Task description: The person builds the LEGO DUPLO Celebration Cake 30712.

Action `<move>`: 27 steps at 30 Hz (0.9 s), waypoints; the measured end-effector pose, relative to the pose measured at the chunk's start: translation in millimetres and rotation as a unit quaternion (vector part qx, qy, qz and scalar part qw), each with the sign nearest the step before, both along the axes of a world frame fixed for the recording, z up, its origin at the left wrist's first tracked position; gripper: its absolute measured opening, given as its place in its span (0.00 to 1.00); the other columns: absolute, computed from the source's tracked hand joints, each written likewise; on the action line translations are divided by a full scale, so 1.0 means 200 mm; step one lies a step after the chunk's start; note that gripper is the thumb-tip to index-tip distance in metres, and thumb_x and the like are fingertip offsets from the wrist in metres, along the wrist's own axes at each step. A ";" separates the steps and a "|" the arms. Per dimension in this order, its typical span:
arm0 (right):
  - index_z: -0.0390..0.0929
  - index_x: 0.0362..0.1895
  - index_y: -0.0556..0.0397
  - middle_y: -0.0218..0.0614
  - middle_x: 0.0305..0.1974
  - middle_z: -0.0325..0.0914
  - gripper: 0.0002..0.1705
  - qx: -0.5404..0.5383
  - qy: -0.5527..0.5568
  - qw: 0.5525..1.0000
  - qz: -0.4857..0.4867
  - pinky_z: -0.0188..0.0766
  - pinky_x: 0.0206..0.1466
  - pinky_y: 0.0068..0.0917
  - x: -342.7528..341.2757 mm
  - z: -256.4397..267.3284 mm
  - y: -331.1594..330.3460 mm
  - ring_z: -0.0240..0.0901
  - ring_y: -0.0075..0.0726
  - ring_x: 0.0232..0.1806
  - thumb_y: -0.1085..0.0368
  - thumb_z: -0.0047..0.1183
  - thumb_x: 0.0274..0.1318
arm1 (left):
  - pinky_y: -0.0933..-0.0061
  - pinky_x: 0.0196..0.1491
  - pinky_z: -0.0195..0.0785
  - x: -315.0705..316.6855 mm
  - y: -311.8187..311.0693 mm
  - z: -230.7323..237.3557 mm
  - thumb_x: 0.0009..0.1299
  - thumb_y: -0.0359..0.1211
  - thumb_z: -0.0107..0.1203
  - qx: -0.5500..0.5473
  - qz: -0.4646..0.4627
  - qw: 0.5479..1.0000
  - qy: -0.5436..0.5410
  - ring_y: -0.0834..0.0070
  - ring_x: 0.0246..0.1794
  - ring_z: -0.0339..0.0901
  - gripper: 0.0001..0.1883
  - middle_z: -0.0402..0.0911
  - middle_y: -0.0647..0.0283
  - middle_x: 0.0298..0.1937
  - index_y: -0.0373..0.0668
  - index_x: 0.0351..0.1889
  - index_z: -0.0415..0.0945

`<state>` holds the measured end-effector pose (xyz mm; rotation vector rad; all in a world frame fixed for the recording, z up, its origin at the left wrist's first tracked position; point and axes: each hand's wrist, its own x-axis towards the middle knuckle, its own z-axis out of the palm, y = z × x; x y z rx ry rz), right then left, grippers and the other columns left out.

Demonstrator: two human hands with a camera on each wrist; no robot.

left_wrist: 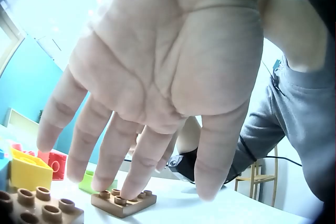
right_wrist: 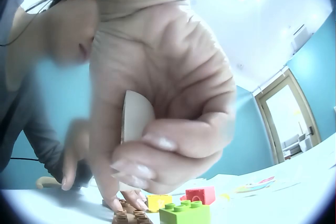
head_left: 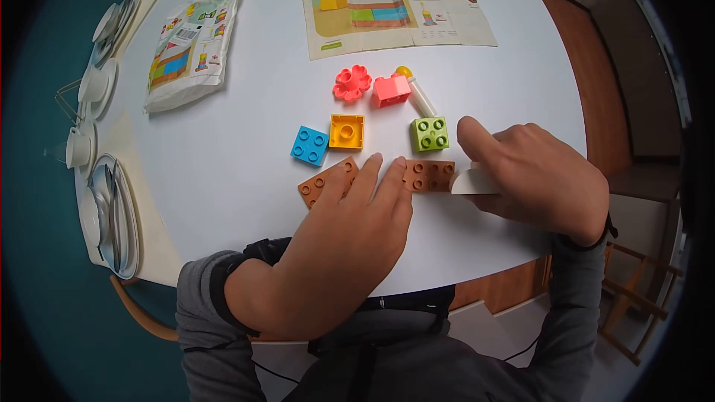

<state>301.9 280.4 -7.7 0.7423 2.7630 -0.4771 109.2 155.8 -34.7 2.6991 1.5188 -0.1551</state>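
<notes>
My right hand, fingers curled, grips a flat white piece with a rounded edge; its kind I cannot tell. One end of that piece meets the right end of a brown brick plate. My left hand is spread palm down, with fingertips at the studs of this brown plate. Partly under its fingers lies a second brown plate, angled to the left. Just beyond the hands are a green brick, a yellow brick with its hollow underside up, and a blue brick.
Farther back lie a coral flower piece, a coral brick and a white stick beside a yellow ball. A printed sheet and a printed bag are behind. Dishes line the left edge.
</notes>
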 end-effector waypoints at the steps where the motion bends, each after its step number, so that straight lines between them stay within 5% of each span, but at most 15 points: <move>1: 0.69 0.40 0.61 0.46 0.24 0.77 0.21 0.000 0.000 1.000 0.000 0.72 0.33 0.38 0.00 -0.01 0.00 0.75 0.50 0.26 0.67 0.65 0.43 | 0.56 0.64 0.59 0.00 -0.01 0.01 0.60 0.41 0.63 -0.030 0.003 1.000 0.007 0.55 0.63 0.66 0.30 0.68 0.49 0.64 0.34 0.57 0.71; 3: 0.70 0.40 0.60 0.43 0.22 0.76 0.23 -0.021 -0.016 1.000 0.010 0.71 0.33 0.37 -0.01 -0.01 -0.01 0.75 0.48 0.26 0.54 0.61 0.54 | 0.56 0.64 0.59 0.01 -0.03 0.02 0.60 0.41 0.63 -0.038 0.005 0.999 0.006 0.56 0.62 0.66 0.30 0.69 0.50 0.63 0.35 0.57 0.72; 7: 0.69 0.43 0.56 0.42 0.20 0.75 0.34 -0.049 -0.057 0.997 0.009 0.72 0.33 0.43 -0.02 -0.01 -0.02 0.76 0.53 0.25 0.36 0.54 0.54 | 0.57 0.61 0.62 0.01 -0.04 0.04 0.63 0.33 0.53 -0.028 -0.003 1.000 -0.011 0.59 0.59 0.71 0.19 0.76 0.50 0.58 0.35 0.52 0.76; 9: 0.71 0.40 0.62 0.43 0.23 0.73 0.33 -0.033 -0.004 0.998 0.046 0.72 0.37 0.36 0.01 -0.05 -0.02 0.74 0.46 0.29 0.39 0.46 0.61 | 0.57 0.61 0.62 0.01 -0.04 0.04 0.63 0.33 0.53 -0.027 0.002 0.999 -0.019 0.59 0.59 0.71 0.19 0.75 0.50 0.59 0.35 0.52 0.77; 16: 0.69 0.42 0.63 0.45 0.36 0.71 0.18 0.016 0.048 0.996 0.067 0.73 0.42 0.35 0.03 -0.05 -0.05 0.73 0.44 0.39 0.58 0.50 0.63 | 0.60 0.57 0.65 0.02 -0.07 0.05 0.64 0.33 0.53 -0.059 0.017 0.998 -0.022 0.59 0.58 0.72 0.19 0.74 0.51 0.60 0.36 0.52 0.77; 18: 0.66 0.51 0.56 0.43 0.42 0.69 0.26 0.013 0.042 0.998 0.051 0.74 0.42 0.39 0.02 -0.05 -0.06 0.75 0.49 0.41 0.68 0.63 0.47 | 0.61 0.56 0.66 0.02 -0.07 0.04 0.64 0.33 0.53 -0.053 0.010 0.998 -0.016 0.59 0.57 0.72 0.19 0.74 0.51 0.60 0.36 0.51 0.77; 22: 0.66 0.51 0.55 0.45 0.44 0.69 0.27 0.014 0.047 0.997 0.057 0.76 0.40 0.40 -0.01 -0.04 -0.08 0.77 0.50 0.39 0.70 0.63 0.46 | 0.62 0.56 0.66 0.01 -0.07 0.05 0.63 0.32 0.54 -0.049 0.005 0.999 -0.003 0.59 0.57 0.73 0.18 0.75 0.51 0.60 0.35 0.50 0.78; 24: 0.65 0.45 0.65 0.49 0.39 0.71 0.18 -0.021 0.039 0.997 0.069 0.76 0.43 0.35 -0.04 -0.02 -0.08 0.76 0.47 0.43 0.76 0.52 0.48 | 0.62 0.56 0.65 0.02 -0.07 0.03 0.63 0.32 0.54 -0.041 0.007 0.999 0.000 0.60 0.57 0.73 0.18 0.75 0.51 0.60 0.35 0.50 0.78; 27: 0.65 0.44 0.65 0.48 0.36 0.72 0.19 0.016 0.089 0.991 0.101 0.77 0.41 0.34 -0.05 -0.09 -0.09 0.76 0.47 0.41 0.77 0.54 0.45 | 0.61 0.57 0.65 0.02 -0.07 0.03 0.63 0.32 0.54 -0.032 0.012 0.999 -0.003 0.60 0.57 0.73 0.17 0.75 0.51 0.60 0.34 0.48 0.78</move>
